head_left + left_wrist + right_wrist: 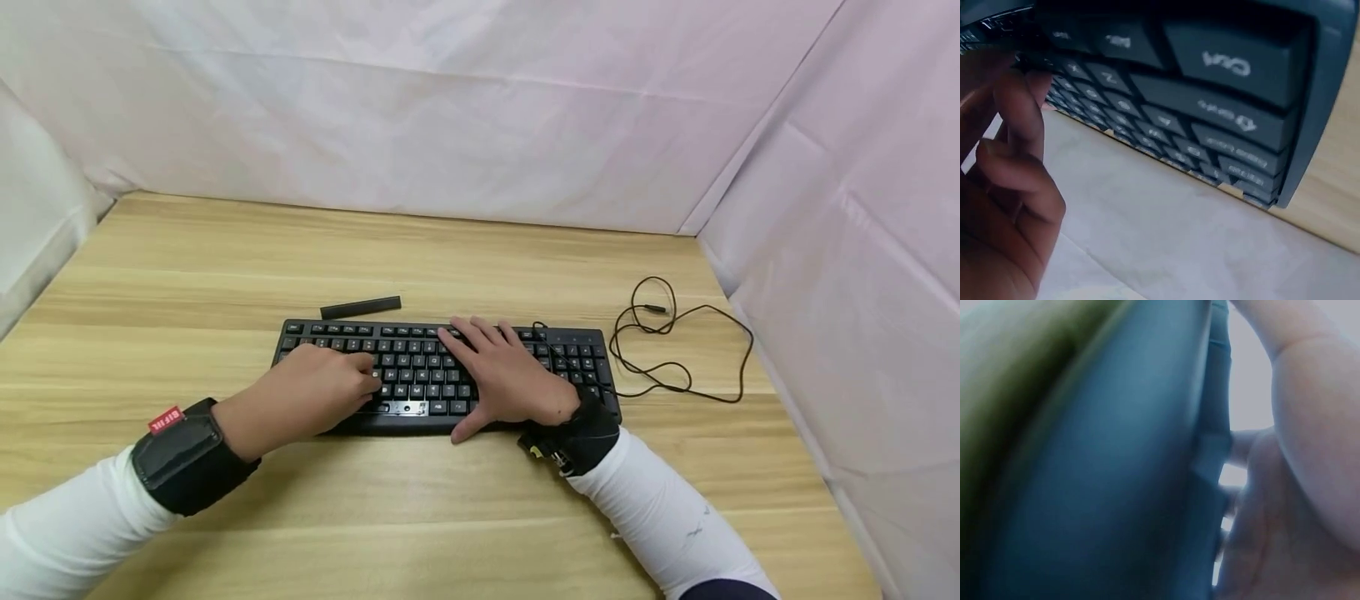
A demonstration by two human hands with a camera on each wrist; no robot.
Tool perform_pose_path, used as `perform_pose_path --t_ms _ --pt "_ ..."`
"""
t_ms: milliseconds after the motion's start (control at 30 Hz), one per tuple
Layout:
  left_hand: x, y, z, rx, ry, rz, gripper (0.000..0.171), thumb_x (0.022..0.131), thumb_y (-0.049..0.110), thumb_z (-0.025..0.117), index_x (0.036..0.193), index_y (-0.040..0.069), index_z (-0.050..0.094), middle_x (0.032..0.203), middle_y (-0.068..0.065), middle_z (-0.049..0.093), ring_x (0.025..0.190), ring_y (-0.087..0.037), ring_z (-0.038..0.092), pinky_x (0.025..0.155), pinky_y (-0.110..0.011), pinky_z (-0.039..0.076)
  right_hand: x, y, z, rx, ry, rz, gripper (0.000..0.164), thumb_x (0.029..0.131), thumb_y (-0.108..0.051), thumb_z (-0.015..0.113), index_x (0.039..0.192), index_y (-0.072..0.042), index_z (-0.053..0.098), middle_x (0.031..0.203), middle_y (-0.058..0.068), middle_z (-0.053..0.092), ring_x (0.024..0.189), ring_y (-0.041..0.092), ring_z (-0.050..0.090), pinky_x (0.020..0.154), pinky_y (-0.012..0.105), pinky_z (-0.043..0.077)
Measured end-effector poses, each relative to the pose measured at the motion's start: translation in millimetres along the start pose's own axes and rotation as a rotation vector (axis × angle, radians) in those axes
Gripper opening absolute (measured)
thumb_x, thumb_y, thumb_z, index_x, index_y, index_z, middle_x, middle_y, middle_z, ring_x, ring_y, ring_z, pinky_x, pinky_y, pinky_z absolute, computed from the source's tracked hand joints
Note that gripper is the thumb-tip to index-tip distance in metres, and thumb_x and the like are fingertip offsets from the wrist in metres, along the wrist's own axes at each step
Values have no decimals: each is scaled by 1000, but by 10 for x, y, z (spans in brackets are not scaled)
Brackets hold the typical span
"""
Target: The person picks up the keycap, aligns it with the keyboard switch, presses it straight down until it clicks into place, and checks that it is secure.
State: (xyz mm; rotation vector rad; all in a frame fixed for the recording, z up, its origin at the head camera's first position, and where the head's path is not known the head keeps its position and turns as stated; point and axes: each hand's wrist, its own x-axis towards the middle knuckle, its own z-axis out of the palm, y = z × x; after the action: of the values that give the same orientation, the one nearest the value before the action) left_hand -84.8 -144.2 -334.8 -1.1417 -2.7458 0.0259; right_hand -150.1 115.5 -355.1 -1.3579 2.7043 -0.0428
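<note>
A black keyboard lies flat on the wooden table. A bare, shiny strip shows in its bottom row, where the space bar sits on a keyboard. My left hand is over the left half with curled fingers, fingertips down at the keys near the middle. In the left wrist view the bent fingers are beside the letter keys; I cannot tell whether a key is between the tips. My right hand rests spread across the right half, fingers straight towards the top row and thumb at the front edge.
A long narrow black bar, shaped like a space bar key, lies just behind the keyboard. The keyboard's cable loops loosely over the table to the right, its plug inside a loop. White cloth stands at the back and sides.
</note>
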Motion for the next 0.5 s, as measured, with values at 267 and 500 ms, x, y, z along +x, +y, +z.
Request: perform_pose_path --t_ms 267,500 --pt "12 7 20 -129 13 -156 12 72 17 80 72 20 68 72 4 64 58 -10 57 47 -31 51 2 17 17 25 5 -8 130 53 -81 64 152 -12 14 156 14 14 138 33 12 109 60 16" --pt "35 19 -11 -183 -18 -172 11 74 12 77 70 18 69 72 2 62 55 -9 54 45 -30 50 2 9 7 17 6 -8 131 53 -81 63 152 -12 13 156 14 13 138 33 11 109 60 15"
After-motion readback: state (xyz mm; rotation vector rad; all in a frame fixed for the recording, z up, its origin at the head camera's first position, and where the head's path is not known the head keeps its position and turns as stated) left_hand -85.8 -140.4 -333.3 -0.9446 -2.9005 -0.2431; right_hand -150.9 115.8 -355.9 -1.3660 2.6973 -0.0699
